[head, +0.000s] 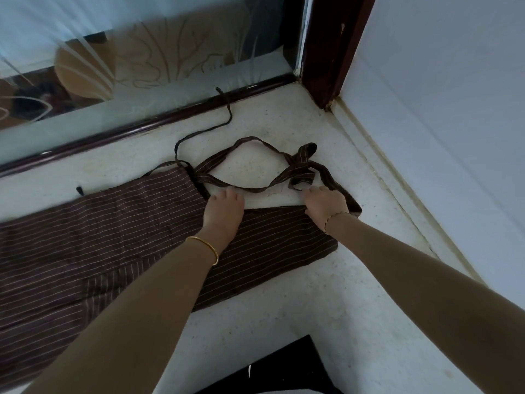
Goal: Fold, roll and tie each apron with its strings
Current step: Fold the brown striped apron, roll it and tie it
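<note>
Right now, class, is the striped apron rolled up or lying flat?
Lying flat, unrolled: the apron spreads across the floor, its strings trailing loose beside it.

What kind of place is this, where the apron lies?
Probably a corner indoors, likely a home: the apron lies on a pale speckled floor, beside a patterned glass door with a dark wooden frame and a plain wall.

- Floor (pixel 326 285): white, finely speckled with dark flecks.
- Apron (pixel 113 237): brown with thin pale stripes, spread flat on the floor; bib end to the right, the rest runs out of frame at left.
- Neck strap (pixel 250 141): lies looped on the floor beyond the bib, bunched at its right side.
- Tie string (pixel 227 116): thin, snakes from the apron's far edge to the dark door rail (pixel 142 128).
- Black shape (pixel 284 365): near edge, cut off; identity unclear.
</note>
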`<state>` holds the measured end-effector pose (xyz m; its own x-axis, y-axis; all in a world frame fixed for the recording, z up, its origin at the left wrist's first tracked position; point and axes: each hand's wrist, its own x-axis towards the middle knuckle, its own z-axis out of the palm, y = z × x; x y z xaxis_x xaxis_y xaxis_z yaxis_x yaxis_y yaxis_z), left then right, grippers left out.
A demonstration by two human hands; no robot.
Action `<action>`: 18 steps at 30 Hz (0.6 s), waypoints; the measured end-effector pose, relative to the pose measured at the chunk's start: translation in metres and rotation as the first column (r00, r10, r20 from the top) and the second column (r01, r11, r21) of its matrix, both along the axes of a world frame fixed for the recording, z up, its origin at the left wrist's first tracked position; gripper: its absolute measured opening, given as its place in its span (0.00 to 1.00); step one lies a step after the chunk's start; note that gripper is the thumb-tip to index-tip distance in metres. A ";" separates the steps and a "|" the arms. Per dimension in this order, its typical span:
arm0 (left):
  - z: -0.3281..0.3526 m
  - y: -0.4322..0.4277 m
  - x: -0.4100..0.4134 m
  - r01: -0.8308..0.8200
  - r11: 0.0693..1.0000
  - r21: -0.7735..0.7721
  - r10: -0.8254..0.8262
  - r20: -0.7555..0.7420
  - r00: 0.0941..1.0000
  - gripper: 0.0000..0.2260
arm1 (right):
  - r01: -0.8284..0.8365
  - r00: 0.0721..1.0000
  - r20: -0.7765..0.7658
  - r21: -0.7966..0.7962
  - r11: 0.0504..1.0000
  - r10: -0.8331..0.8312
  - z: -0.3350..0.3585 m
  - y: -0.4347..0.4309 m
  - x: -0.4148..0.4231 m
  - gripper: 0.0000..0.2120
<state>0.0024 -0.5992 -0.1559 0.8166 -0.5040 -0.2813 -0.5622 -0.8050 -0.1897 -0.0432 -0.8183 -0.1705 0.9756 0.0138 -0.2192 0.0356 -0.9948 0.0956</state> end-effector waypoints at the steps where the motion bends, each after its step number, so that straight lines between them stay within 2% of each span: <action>1: 0.001 -0.006 -0.003 0.076 0.995 -0.069 -0.074 0.022 0.997 0.18 | -0.010 0.989 0.145 0.003 1.000 0.010 0.003 0.001 -0.003 0.12; 3: 0.001 -0.018 -0.013 0.212 0.951 -0.227 -0.234 -0.074 0.969 0.14 | -0.059 0.910 0.414 0.038 0.998 0.038 0.006 0.006 -0.010 0.09; 4: 0.000 -0.024 -0.019 0.244 0.936 -0.254 -0.291 -0.166 0.942 0.15 | -0.099 0.883 0.468 0.083 0.992 0.049 0.007 0.010 -0.014 0.08; 6: -0.007 -0.032 -0.027 0.231 0.950 -0.210 -0.289 -0.312 0.905 0.21 | -0.150 0.935 0.351 0.268 0.952 0.049 0.007 0.022 -0.029 0.05; 8: -0.016 -0.031 -0.029 0.133 0.978 -0.159 -0.183 -0.362 0.914 0.27 | -0.065 0.996 0.086 0.385 0.921 0.034 0.001 0.034 -0.047 0.06; 11: -0.022 -0.028 -0.025 0.118 0.987 -0.113 -0.152 -0.372 0.916 0.28 | 0.076 0.997 -0.055 0.365 0.928 -0.060 -0.013 0.032 -0.066 0.10; 13: -0.020 -0.026 -0.022 0.141 0.985 -0.100 -0.170 -0.398 0.902 0.28 | 0.260 0.966 -0.090 0.382 0.887 -0.244 -0.015 0.023 -0.068 0.08; 15: -0.019 -0.026 -0.021 0.144 0.984 -0.103 -0.174 -0.415 0.893 0.27 | 0.450 0.892 -0.155 0.376 0.810 -0.424 -0.012 0.006 -0.064 0.08; 18: -0.020 -0.025 -0.018 0.136 0.982 -0.130 -0.180 -0.436 0.882 0.25 | 0.543 0.835 -0.288 0.291 0.787 -0.470 -0.005 -0.014 -0.052 0.12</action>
